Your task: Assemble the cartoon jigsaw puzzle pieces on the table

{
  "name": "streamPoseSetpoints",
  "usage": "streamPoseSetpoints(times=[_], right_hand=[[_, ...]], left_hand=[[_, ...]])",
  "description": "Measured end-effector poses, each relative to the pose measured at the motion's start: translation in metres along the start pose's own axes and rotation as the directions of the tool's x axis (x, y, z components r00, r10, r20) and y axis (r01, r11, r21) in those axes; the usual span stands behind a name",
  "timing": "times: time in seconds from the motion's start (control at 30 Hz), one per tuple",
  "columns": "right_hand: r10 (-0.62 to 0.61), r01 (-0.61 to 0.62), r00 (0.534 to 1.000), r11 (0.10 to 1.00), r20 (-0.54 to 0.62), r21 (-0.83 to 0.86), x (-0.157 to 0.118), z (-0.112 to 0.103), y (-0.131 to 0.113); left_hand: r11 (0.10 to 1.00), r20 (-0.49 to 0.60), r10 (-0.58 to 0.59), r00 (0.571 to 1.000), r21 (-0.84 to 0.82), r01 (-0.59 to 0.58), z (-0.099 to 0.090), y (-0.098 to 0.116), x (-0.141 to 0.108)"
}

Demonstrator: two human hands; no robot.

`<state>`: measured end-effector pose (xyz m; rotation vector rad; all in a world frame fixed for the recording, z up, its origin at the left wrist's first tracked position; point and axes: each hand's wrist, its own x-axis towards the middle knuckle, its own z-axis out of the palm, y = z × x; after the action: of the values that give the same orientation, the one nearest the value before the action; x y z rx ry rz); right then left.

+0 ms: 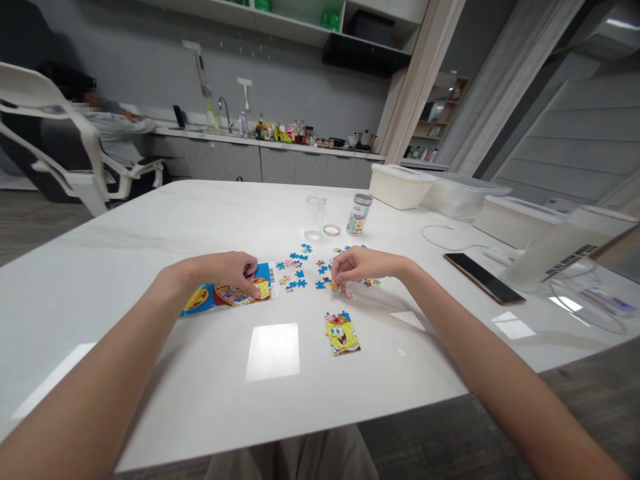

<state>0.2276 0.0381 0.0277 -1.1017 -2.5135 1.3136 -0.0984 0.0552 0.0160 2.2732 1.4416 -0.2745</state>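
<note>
On the white table (200,373), my left hand (234,272) grips the right part of a colourful picture sheet (205,298), thumb on top. My right hand (356,264) pinches a small yellowish puzzle piece (335,285) over the loose pieces. Several blue and pink puzzle pieces (299,274) lie between the hands, and others lie behind and beside my right hand. Nearer the front edge rests a joined puzzle section (343,333) showing a yellow face with a wide smile.
Behind the pieces stand an open clear jar (315,217), a round lid (331,230) and a printed can (359,215). A phone (483,277), cables and white boxes (400,185) are at right. A person (117,133) sits far left.
</note>
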Motion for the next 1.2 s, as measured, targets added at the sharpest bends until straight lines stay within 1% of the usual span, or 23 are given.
streamPoseSetpoints(times=[0.1,0.17,0.3,0.4,0.53,0.6,0.73,0.8,0.9,0.97,1.13,1.2], right_hand=[[-0.008,-0.001,0.995,0.995,-0.100,-0.095,-0.002,-0.009,0.007],[0.009,-0.029,0.990,0.989,-0.139,-0.148,-0.002,-0.014,0.014],[0.084,-0.110,0.986,0.978,-0.146,-0.180,-0.002,-0.017,0.028],[0.083,-0.113,0.986,0.972,-0.148,-0.205,0.000,-0.016,0.032],[0.070,-0.106,0.984,0.969,-0.164,-0.225,0.002,-0.015,0.030],[0.070,-0.102,0.985,0.972,-0.155,-0.211,0.002,-0.015,0.030],[0.040,-0.051,0.996,0.987,-0.074,-0.153,0.002,-0.015,0.031],[0.034,-0.047,0.996,0.985,-0.081,-0.164,0.001,-0.016,0.031],[0.040,-0.067,0.990,0.978,-0.135,-0.198,-0.001,-0.018,0.030],[0.046,-0.075,0.988,0.978,-0.146,-0.196,-0.002,-0.019,0.030],[0.043,-0.055,0.996,0.986,-0.077,-0.159,-0.001,-0.018,0.035],[0.043,-0.053,0.997,0.987,-0.068,-0.152,-0.001,-0.019,0.037]], left_hand=[[1.000,-0.001,-0.018,1.000,-0.005,0.018,-0.002,0.005,-0.004],[1.000,0.005,-0.022,1.000,-0.022,0.022,-0.002,0.007,-0.005],[0.998,0.008,-0.017,1.000,-0.057,0.017,0.000,0.005,-0.003],[0.999,-0.025,-0.004,1.000,-0.054,0.003,0.001,0.002,0.000],[1.000,-0.021,-0.010,1.000,-0.011,0.010,0.002,0.001,0.002],[1.000,-0.011,-0.013,1.000,-0.012,0.013,0.002,-0.001,0.004],[0.999,0.014,-0.024,1.000,-0.027,0.024,0.004,-0.006,0.006],[0.999,0.015,-0.030,0.999,-0.020,0.030,0.004,-0.007,0.007],[0.999,0.007,-0.040,0.999,-0.020,0.040,0.004,-0.006,0.007],[0.999,0.001,-0.044,0.999,-0.026,0.044,0.004,-0.006,0.007],[0.999,-0.008,-0.032,0.999,-0.028,0.032,0.006,-0.008,0.010],[0.999,-0.006,-0.033,0.999,-0.033,0.033,0.006,-0.008,0.011]])
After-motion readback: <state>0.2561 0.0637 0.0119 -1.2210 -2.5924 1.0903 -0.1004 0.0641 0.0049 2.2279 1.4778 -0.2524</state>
